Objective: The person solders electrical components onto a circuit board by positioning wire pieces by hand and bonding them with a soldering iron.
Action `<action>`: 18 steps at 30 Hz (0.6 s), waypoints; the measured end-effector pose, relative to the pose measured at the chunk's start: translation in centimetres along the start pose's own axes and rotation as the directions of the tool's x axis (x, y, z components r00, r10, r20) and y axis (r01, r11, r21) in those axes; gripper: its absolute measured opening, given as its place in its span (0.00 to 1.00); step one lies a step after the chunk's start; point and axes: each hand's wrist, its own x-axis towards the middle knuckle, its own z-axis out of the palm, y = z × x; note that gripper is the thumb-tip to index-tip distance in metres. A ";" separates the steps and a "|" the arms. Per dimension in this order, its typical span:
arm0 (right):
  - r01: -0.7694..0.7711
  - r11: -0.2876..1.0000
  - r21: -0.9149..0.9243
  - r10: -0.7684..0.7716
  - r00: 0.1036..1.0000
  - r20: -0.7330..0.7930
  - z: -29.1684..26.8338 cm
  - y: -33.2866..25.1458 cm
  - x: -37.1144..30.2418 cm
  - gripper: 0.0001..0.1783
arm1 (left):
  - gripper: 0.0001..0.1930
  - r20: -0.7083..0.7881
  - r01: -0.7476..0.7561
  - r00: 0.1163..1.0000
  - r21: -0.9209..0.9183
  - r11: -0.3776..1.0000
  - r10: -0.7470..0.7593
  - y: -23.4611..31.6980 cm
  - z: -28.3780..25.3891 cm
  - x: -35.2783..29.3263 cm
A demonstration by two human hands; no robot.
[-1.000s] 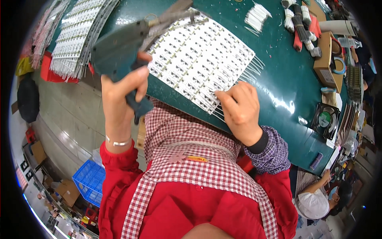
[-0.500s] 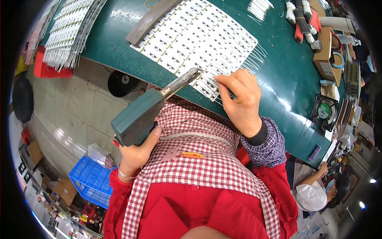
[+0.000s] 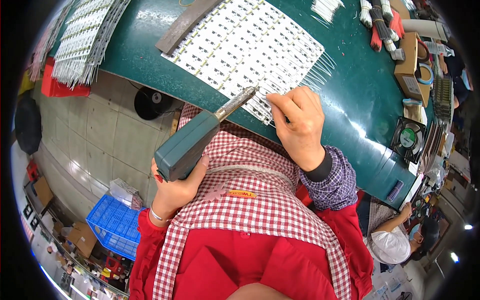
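Two hands work at the near edge of a green desk (image 3: 350,100). Left hand (image 3: 177,187) is wrapped around the fat teal grip of a soldering gun (image 3: 197,142), held out over the floor in front of the desk; the gun's metal barrel slants up and to the right, and its tip reaches the near edge of a panel of white strips (image 3: 245,50) lying flat on the desk. Right hand (image 3: 300,122) rests on that same near edge, fingers curled narrow and pinched together just beside the gun's tip; what the fingertips pinch is too small to tell. Thin white wires (image 3: 320,67) stick out from the panel's right side. A dark flat bar (image 3: 187,22) lies along the panel's left edge. More white strip panels (image 3: 80,40) hang over the desk's left corner, above a red bin (image 3: 62,87). Toward the right edge of the desk sit a cardboard box (image 3: 409,65), bundles of wire (image 3: 380,22) and a small black fan (image 3: 407,137). Beyond the desk's right corner another person in a white cap (image 3: 390,245) is partly visible.
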 end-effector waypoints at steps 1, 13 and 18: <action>0.005 1.000 -0.006 -0.005 1.000 0.003 0.0 0.0 0.0 0.13 | 0.08 0.001 0.001 1.000 0.002 1.000 -0.001 0.1 -0.1 0.0; 0.031 0.999 -0.032 -0.030 0.999 0.009 0.0 -0.1 0.0 0.14 | 0.08 0.025 -0.008 1.000 0.002 1.000 0.008 0.1 -0.5 -0.5; 0.031 0.999 -0.045 -0.031 1.000 0.004 -0.1 -0.3 0.1 0.15 | 0.12 -0.057 0.089 0.993 -0.154 0.984 -0.099 0.5 -0.9 -0.5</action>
